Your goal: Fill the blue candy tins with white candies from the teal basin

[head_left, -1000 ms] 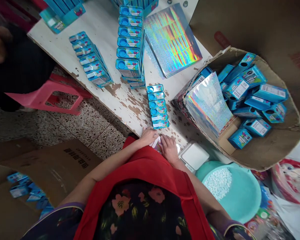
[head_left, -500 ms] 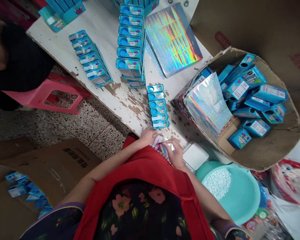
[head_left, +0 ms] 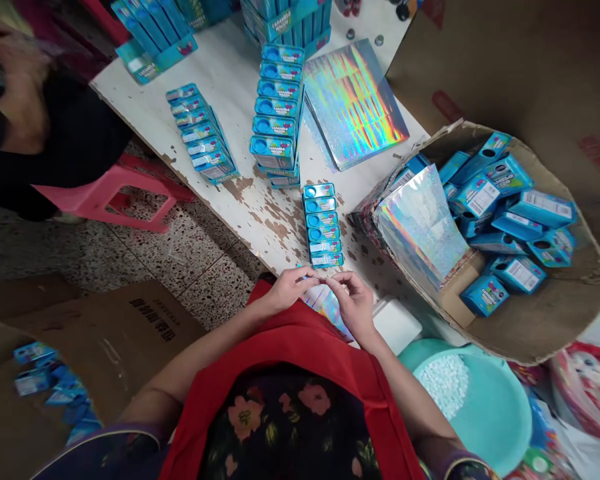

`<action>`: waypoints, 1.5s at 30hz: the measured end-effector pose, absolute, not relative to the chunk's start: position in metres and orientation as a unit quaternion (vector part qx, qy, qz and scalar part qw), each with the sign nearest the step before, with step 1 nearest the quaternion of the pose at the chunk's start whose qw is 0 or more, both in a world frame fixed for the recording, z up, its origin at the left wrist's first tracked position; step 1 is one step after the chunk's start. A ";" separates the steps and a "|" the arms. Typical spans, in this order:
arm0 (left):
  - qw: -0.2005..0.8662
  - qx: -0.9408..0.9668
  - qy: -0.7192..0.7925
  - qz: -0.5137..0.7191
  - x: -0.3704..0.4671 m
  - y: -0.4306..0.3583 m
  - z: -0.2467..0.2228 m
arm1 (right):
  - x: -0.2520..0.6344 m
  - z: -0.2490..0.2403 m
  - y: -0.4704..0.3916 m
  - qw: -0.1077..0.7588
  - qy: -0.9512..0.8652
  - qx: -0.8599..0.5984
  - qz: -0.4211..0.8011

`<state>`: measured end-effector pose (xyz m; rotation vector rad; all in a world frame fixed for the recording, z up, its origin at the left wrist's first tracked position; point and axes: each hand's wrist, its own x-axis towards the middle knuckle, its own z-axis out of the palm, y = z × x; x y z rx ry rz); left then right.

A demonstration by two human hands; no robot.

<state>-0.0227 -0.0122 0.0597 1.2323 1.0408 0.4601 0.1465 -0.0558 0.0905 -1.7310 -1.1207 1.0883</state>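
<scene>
My left hand (head_left: 293,289) and my right hand (head_left: 353,303) meet at the near table edge, fingertips pinched together. Between them is something small and thin that I cannot make out. Just beneath the hands lies a shiny rainbow-silver sticker sheet (head_left: 330,305), partly covered by my right hand. Beyond my fingers stands a short row of small blue candy tins (head_left: 324,233), lids facing up, with clear, glossy strips on the nearest ones.
More blue tins stand in a left row (head_left: 200,137) and a taller stack (head_left: 275,127). Holographic sheets (head_left: 357,100) lie behind. At right are a carton of blue boxes (head_left: 575,287), a white tray (head_left: 397,323) and a turquoise basin (head_left: 500,413) holding white candies. Another person's hand (head_left: 25,100) is at left.
My left hand has lifted off the sheet's edge and come to my right hand, so their fingertips now meet above the sheet. The view has shifted slightly, showing more of the table's far side.
</scene>
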 end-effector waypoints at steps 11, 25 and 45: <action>0.560 0.579 0.542 0.240 -0.018 0.053 0.045 | 0.132 0.041 0.021 0.373 -0.511 -0.758 0.157; 0.410 0.606 0.660 0.173 -0.003 0.056 0.006 | 0.151 0.020 0.046 0.379 -0.396 -0.793 0.265; 0.364 0.867 0.339 -0.026 0.021 -0.026 -0.006 | 0.188 -0.003 -0.119 0.171 -0.575 -0.746 0.288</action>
